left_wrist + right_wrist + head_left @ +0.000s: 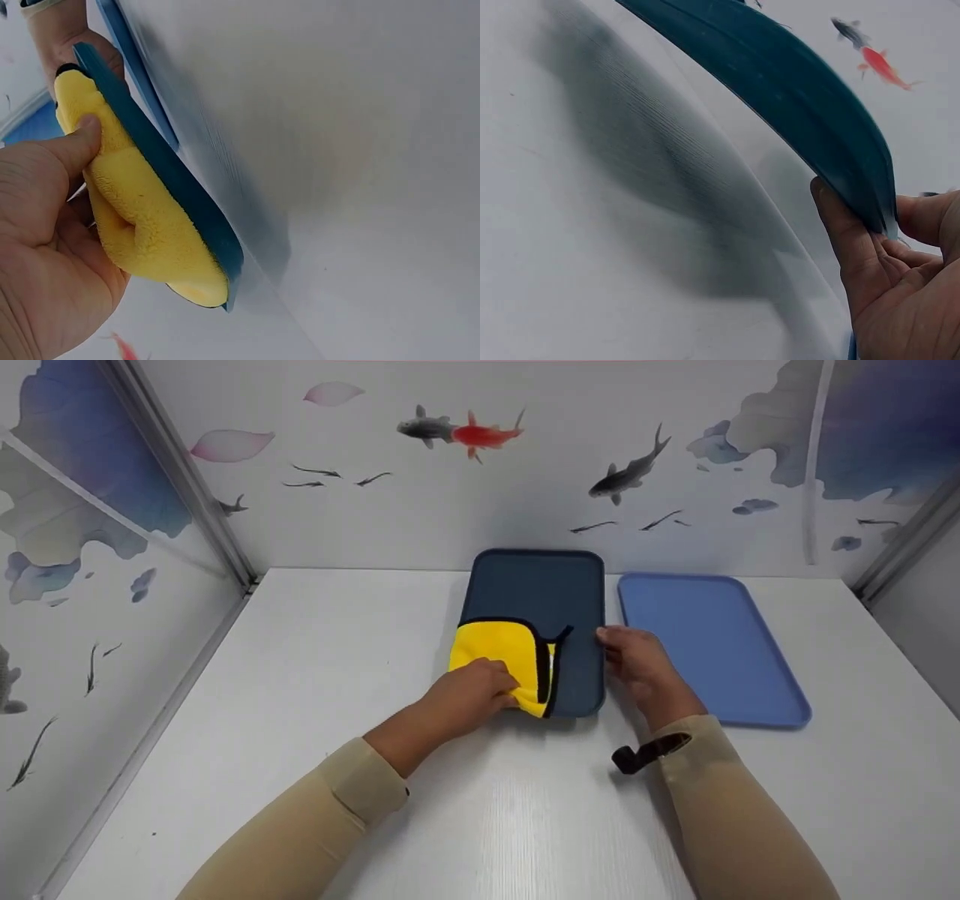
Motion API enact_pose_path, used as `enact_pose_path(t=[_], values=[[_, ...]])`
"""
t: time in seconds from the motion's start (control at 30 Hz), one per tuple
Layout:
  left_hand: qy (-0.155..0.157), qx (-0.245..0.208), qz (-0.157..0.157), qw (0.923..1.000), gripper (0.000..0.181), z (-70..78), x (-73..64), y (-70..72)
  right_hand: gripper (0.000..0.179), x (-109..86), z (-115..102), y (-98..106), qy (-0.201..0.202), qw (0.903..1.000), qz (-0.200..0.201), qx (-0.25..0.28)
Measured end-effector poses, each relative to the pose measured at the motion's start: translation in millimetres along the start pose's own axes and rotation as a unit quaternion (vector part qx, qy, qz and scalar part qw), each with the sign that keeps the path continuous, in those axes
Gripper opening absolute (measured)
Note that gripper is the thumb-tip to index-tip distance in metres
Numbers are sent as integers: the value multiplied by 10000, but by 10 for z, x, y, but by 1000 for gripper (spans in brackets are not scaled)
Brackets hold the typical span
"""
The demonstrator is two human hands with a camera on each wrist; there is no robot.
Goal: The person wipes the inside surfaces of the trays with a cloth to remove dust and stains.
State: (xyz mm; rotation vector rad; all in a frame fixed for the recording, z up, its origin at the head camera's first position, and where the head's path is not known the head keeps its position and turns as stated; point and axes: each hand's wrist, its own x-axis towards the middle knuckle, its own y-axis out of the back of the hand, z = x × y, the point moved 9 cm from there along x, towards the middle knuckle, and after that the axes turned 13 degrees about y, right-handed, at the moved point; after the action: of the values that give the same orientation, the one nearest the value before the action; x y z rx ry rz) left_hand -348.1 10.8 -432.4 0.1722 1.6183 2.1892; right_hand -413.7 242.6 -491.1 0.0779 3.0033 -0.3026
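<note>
A dark blue tray (pixel 536 585) is held up off the white table, and its shadow falls below it in the right wrist view. My right hand (pixel 641 666) pinches the tray's right edge, thumb on one side and fingers on the other (pixel 900 289). A yellow cloth (pixel 491 641) with black edging lies folded over the tray's lower left part. My left hand (pixel 466 699) grips this cloth against the tray. In the left wrist view the thumb presses on the fluffy yellow cloth (pixel 139 184); the other fingertips are hidden behind it.
A lighter blue tray (pixel 705 645) lies flat on the white table (pixel 322 660), to the right of the dark one. Behind stands a white wall (pixel 540 502) with painted fish. A side panel (pixel 97 630) bounds the left. A black strap (pixel 651 754) hangs at the right wrist.
</note>
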Motion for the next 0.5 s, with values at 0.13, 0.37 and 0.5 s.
enact_pose_path(t=[0.13,0.37,0.5], values=[[80,146,378,9991,26,-96,34,56,31,-11,2,19,-29,9998,28,197],[435,290,947,9941,27,-206,83,156,32,-34,-3,14,-85,9994,44,318],[767,54,1004,9920,30,-270,138,177,26,-34,-31,-10,-21,9997,31,242]])
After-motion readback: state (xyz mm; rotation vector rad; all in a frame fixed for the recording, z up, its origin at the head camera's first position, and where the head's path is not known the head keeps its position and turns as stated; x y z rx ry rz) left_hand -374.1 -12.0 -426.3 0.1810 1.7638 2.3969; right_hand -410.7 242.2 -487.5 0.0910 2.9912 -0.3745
